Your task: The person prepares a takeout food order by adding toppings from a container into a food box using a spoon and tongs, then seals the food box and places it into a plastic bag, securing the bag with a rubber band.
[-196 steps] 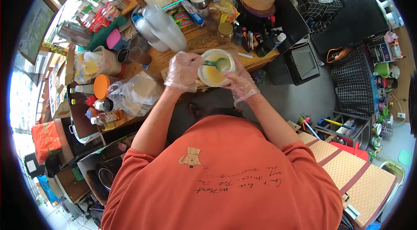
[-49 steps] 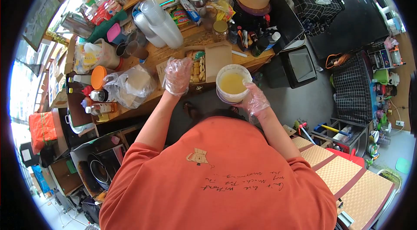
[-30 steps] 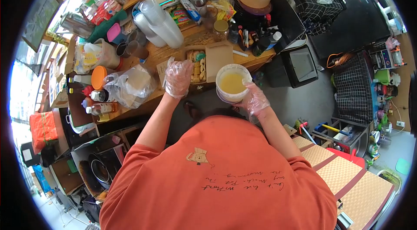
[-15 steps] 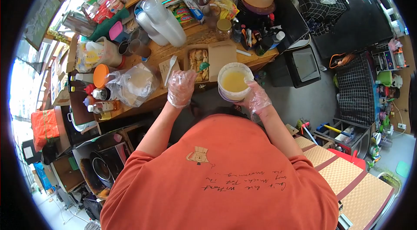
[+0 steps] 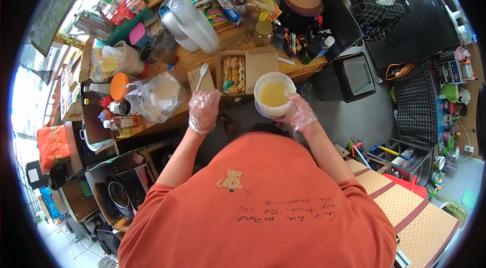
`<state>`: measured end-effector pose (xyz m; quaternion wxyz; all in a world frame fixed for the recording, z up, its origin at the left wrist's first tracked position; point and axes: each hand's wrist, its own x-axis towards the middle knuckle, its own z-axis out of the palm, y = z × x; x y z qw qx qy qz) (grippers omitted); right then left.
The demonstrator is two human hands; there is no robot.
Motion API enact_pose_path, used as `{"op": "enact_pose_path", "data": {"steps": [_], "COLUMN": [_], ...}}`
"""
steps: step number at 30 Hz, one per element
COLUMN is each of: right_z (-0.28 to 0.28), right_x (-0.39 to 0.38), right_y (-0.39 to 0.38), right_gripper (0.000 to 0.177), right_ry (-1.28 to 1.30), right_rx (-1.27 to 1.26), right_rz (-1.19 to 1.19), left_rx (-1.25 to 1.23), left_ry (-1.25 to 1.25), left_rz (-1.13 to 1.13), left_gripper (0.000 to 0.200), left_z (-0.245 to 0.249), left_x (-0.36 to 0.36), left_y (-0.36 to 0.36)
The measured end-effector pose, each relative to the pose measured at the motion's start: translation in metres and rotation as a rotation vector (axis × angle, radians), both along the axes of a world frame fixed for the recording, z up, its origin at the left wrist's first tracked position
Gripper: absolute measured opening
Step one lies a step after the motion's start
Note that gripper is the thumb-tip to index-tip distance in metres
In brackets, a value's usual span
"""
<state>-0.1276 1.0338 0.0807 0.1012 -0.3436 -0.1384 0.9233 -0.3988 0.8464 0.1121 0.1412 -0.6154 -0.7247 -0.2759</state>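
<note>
Green spoon, pinched in left hand, overlies food beyond its fingers; right hand clamps tub; I judge coating, calling for light strokes.

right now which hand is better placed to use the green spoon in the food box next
Probably the left hand: it holds the green spoon at the open box, while the right hand holds the tub.

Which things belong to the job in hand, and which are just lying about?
Likely in use:
green spoon (left hand)
tub of yellowish liquid (right hand)
open cardboard box of food

Seemingly lying about:
stacked clear plastic cups
orange-lidded container
gold-lidded jar
</note>
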Motion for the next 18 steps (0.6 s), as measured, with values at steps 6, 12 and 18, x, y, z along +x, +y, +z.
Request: {"op": "enact_pose_path", "data": {"steps": [6,12,18], "right_z": [-0.003,-0.005,-0.002], "right_x": [-0.004,-0.01,-0.023], "right_y": [-0.002,-0.004,-0.004], "right_gripper": [0.063,0.065,0.068], "right_ry": [-0.01,-0.008,-0.071], "right_rx": [0.005,0.029,0.034], "right_rz": [0.016,0.039,0.09], "left_rx": [0.008,0.035,0.02], "left_ry": [0.037,0.015,-0.25], "left_rz": [0.015,0.046,0.282], "left_gripper": [0.008,0.008,0.008], "left_z": [0.005,0.002,-0.023], "left_x": [-0.003,-0.003,-0.007], "left_y": [-0.008,-0.009,-0.008]}}
